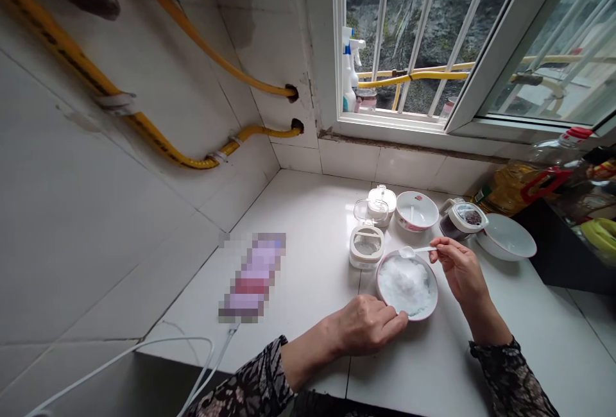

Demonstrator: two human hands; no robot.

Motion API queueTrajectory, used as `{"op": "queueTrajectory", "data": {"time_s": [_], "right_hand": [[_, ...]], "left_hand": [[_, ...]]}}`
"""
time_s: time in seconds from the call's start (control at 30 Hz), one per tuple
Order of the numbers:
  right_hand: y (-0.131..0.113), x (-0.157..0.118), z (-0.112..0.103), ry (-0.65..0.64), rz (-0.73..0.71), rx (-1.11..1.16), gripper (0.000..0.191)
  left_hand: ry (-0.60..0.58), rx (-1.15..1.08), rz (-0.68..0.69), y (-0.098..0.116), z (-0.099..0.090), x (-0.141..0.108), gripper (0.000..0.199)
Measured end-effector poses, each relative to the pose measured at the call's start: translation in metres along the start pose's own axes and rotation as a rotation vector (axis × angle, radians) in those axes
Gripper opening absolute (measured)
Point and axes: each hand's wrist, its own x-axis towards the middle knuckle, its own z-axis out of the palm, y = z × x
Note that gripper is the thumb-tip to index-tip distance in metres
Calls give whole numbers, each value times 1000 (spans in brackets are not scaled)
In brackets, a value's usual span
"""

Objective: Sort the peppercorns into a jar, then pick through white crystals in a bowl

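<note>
Powder's (405,281) in our bowl (431,300), seasoning jar (367,247) open! Our right hand (457,268) pinches the spoon (409,252), our left hand (368,327) the bowl's rim.

Your small white spoon (419,251) appears smooth plastic; your round, pink-rimmed white bowl (430,305), glossy; its heaped white powder (405,282), matt. Your dark patterned sleeves (516,367) are cloth; the white tiled countertop (317,231), smooth, glossy.
</note>
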Motion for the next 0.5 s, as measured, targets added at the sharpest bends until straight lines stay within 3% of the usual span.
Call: {"op": "queueTrajectory", "data": {"time_s": [0.13, 0.23, 0.4, 0.5], "right_hand": [[-10, -12, 21, -10, -135, -91, 13], [-11, -21, 39, -50, -367, -266, 12], [1, -23, 54, -263, -958, -754, 26], [-4, -22, 51, -267, -1031, -795, 29]], "left_hand": [[-41, -11, 4, 0, 0, 0, 17], [-33, -8, 11, 0, 1, -1, 14], [20, -6, 13, -1, 3, -1, 21], [62, -13, 7, -1, 3, 0, 22]]}}
